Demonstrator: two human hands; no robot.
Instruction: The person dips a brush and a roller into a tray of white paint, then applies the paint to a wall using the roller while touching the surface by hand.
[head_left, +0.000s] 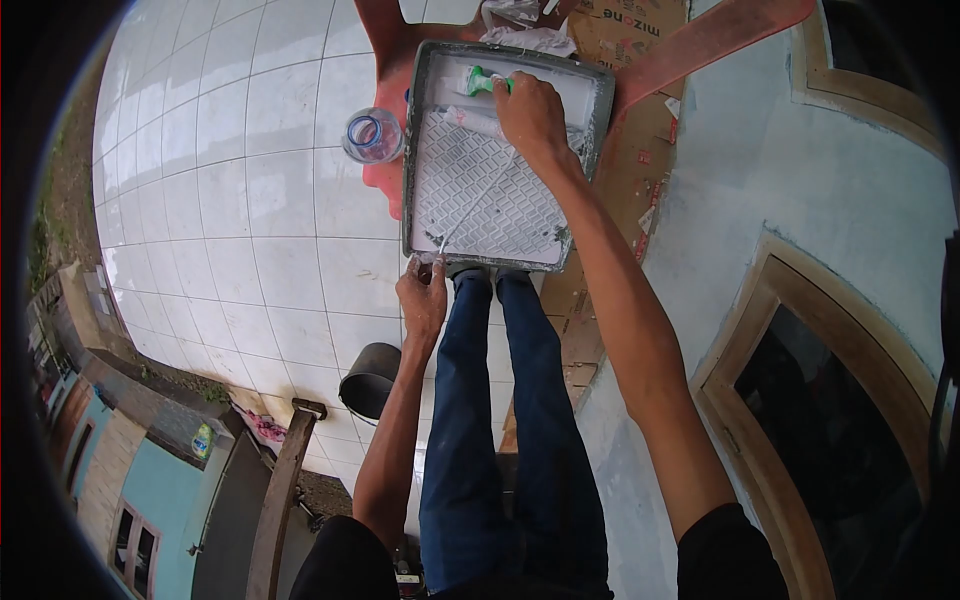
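**Roller held in tray well; tray gripped at near corner**

Far left, low: a weathered wooden ladder rail is noted. Near it, a round black plastic bucket is stood on the white tiled floor. Its contents cannot be made out.

Further up: a clear round plastic jar is set on a red plastic stool, just beside the tray's left wall. It looks near empty, though this is not certain.

Left hand: the fingers are closed on the near-left corner of a grey rectangular plastic paint tray, which is borne on the stool. The ribbed slope is smeared white, and white paint is seen in the far well.

Right hand: the fingers are curled tight round the grip of a green-handled paint roller. The roller is laid in the well at the tray's far end, and its white sleeve is visible just beside the hand.

Right of the tray: flattened brown cardboard is spread under the stool. Beyond it are a pale plastered wall and a brown wooden window frame.

Progress, as judged: paint is already in the tray, the slope is already coated, and the roller is at the loading stage. The wall surface is streaked and uneven, so coverage is judged partial at most.
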